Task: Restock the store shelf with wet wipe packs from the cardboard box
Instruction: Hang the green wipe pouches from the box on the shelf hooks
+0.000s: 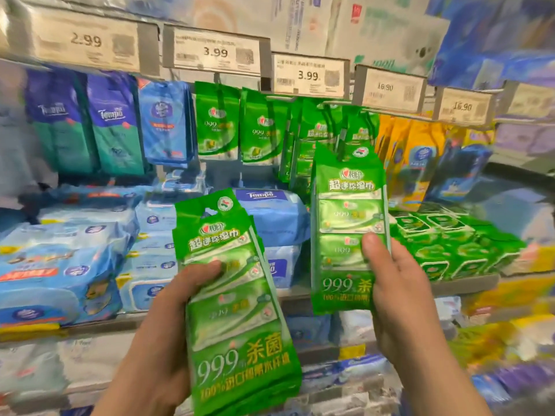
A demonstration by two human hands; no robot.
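At about 7 o'clock the left hand [168, 319] grips a small stack of green wet wipe packs [237, 298], thumb curled over the front and fingers hidden behind; the stack leans slightly to 11 o'clock. At 3 o'clock from it the right hand [399, 283] pinches a single green pack [348, 223] by its lower right edge, thumb on the face, and holds it upright just in front of the hanging green packs [264, 130] under the price tags [309, 75].

The packs look light, soft and glossy, so probably slippery; a grip low on the body, as now, seems to leave the hang hole at 12 o'clock free for a peg. The torn-looking top flaps may snag. Open room appears tight: the price-tag rail overhangs at 12 o'clock, yellow packs [411, 151] crowd at 2 o'clock, and blue packs [165, 124] at 10 o'clock. The cardboard box is not in view.
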